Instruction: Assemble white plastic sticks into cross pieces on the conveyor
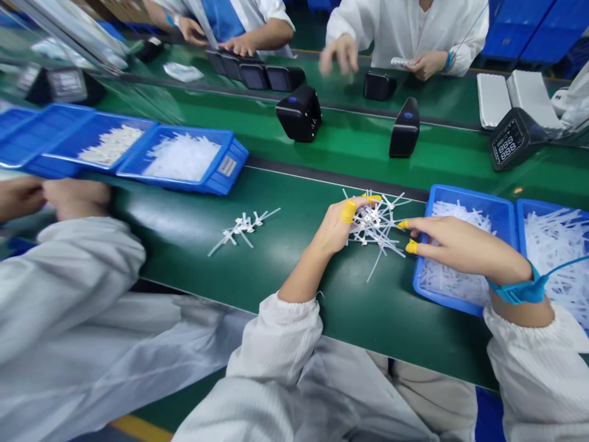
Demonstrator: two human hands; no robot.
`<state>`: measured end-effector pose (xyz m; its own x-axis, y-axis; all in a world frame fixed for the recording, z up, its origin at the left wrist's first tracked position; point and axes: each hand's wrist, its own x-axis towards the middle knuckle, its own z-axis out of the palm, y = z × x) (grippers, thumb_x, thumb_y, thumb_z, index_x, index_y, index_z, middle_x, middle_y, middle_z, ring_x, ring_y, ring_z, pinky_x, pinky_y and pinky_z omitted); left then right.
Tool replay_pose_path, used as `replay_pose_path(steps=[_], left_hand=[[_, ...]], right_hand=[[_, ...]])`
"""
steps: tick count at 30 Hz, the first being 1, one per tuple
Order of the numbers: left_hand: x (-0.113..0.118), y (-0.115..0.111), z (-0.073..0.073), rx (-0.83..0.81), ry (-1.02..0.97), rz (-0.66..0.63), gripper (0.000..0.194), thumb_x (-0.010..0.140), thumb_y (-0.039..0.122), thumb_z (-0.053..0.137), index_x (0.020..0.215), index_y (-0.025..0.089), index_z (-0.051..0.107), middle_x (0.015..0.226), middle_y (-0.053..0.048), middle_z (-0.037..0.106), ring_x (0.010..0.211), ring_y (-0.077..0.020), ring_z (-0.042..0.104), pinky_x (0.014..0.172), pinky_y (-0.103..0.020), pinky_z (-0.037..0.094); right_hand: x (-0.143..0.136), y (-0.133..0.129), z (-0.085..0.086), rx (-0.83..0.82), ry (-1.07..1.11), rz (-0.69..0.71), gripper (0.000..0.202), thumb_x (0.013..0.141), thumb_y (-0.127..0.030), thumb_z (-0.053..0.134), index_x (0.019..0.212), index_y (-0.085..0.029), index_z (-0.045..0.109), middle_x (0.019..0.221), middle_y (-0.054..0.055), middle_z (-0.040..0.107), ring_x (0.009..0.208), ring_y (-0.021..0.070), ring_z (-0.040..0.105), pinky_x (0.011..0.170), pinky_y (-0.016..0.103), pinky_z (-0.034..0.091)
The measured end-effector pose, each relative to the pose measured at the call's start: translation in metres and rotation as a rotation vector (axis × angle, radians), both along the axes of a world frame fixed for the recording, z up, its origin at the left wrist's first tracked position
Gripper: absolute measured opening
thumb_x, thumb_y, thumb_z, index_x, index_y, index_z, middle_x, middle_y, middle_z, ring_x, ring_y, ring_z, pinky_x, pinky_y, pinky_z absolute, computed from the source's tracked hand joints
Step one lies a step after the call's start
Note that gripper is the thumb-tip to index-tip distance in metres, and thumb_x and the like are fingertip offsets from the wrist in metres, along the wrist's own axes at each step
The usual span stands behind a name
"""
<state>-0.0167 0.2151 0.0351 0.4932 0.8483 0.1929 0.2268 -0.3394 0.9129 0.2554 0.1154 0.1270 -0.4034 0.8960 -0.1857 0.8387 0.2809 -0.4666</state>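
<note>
A pile of thin white strips with small white pieces on them (pixel 375 222) lies on the green table (pixel 285 270). My left hand (pixel 340 222), yellow covers on its fingertips, curves over the pile's left side, its fingers apart and touching the strips. At the pile's right edge is my right hand (pixel 453 242), thumb and forefinger spread, with yellow fingertip covers and a blue wrist strap; nothing shows between them. Below that hand stands a blue bin (pixel 510 215) of white strips. A smaller cluster of strips (pixel 242 227) rests farther left.
Another blue bin of strips (pixel 554 245) is at the right. Blue bins with white parts (pixel 184 153) stand at the left, near a co-worker's hands (pixel 76 193). Black devices (pixel 299 113) sit on the green conveyor (pixel 350 135); two people work behind it.
</note>
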Motion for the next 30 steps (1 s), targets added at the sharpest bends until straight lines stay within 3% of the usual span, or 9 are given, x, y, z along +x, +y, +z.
replay_pose_path(steps=[3,7,11,16,21,24,26,28,30], left_hand=[[-0.003,0.000,0.000,-0.046,0.004,-0.010,0.103,0.102,0.094,0.018,0.137,0.020,0.081,0.148,-0.017,0.075,0.130,-0.0379,0.071,0.081,-0.040,0.061],[-0.013,0.006,0.003,-0.103,-0.002,-0.117,0.109,0.095,0.102,0.020,0.154,0.025,0.071,0.155,-0.017,0.070,0.140,-0.0418,0.065,0.083,-0.040,0.062],[-0.023,0.015,0.005,-0.224,-0.087,-0.155,0.121,0.084,0.111,0.021,0.173,0.033,0.049,0.162,-0.019,0.064,0.141,-0.0463,0.065,0.083,-0.040,0.065],[-0.027,0.017,0.006,-0.250,-0.115,-0.044,0.122,0.082,0.112,0.020,0.178,0.039,0.037,0.173,-0.016,0.054,0.141,-0.0466,0.066,0.072,-0.036,0.065],[-0.032,0.020,0.000,-0.170,-0.052,0.112,0.112,0.091,0.105,0.023,0.172,0.032,0.050,0.157,-0.017,0.067,0.115,-0.0337,0.077,0.064,-0.030,0.059],[-0.035,0.025,-0.002,-0.059,-0.019,0.161,0.112,0.096,0.100,0.012,0.165,0.026,0.059,0.145,-0.017,0.074,0.113,-0.0318,0.076,0.081,-0.039,0.062],[-0.033,0.024,0.000,0.033,0.030,0.067,0.111,0.097,0.099,0.012,0.167,0.026,0.057,0.154,-0.017,0.070,0.135,-0.0369,0.068,0.108,-0.053,0.057],[-0.029,0.020,0.005,0.106,0.104,-0.120,0.112,0.093,0.104,0.030,0.175,0.029,0.045,0.176,-0.016,0.050,0.161,-0.0426,0.047,0.130,-0.062,0.039],[-0.021,0.014,0.011,0.155,0.208,-0.266,0.127,0.080,0.105,0.058,0.181,0.032,0.031,0.189,-0.014,0.025,0.173,-0.0465,0.023,0.139,-0.064,0.023]], right_hand=[[0.001,0.000,-0.001,-0.009,-0.005,-0.011,0.050,0.109,-0.040,0.062,0.155,-0.023,0.067,0.138,0.009,0.081,0.122,0.0327,0.077,0.105,0.044,0.058],[0.002,0.001,-0.002,-0.027,-0.003,-0.016,0.050,0.108,-0.041,0.064,0.155,-0.022,0.067,0.138,0.010,0.080,0.123,0.0332,0.076,0.106,0.045,0.058],[0.001,0.001,-0.001,-0.034,0.003,-0.014,0.050,0.109,-0.041,0.064,0.155,-0.023,0.067,0.136,0.009,0.081,0.121,0.0328,0.076,0.104,0.044,0.058],[0.000,0.001,-0.001,-0.029,0.001,-0.034,0.051,0.109,-0.043,0.063,0.155,-0.023,0.067,0.136,0.010,0.081,0.121,0.0333,0.076,0.105,0.045,0.058],[0.001,0.001,-0.001,-0.036,0.006,-0.022,0.050,0.110,-0.043,0.062,0.154,-0.022,0.068,0.135,0.010,0.081,0.121,0.0335,0.076,0.105,0.046,0.058],[0.002,0.000,-0.002,-0.029,0.000,-0.023,0.052,0.110,-0.043,0.061,0.156,-0.019,0.067,0.138,0.012,0.080,0.124,0.0344,0.076,0.108,0.047,0.057],[0.002,0.000,-0.002,-0.029,-0.005,-0.020,0.053,0.110,-0.043,0.062,0.157,-0.018,0.065,0.139,0.012,0.079,0.125,0.0347,0.075,0.108,0.047,0.057],[0.002,0.000,-0.001,-0.031,-0.004,-0.015,0.052,0.110,-0.040,0.063,0.158,-0.019,0.065,0.139,0.011,0.080,0.123,0.0341,0.076,0.108,0.046,0.057],[0.001,0.000,0.000,-0.027,-0.002,-0.012,0.051,0.110,-0.038,0.064,0.157,-0.019,0.065,0.138,0.010,0.080,0.122,0.0332,0.076,0.107,0.045,0.057]])
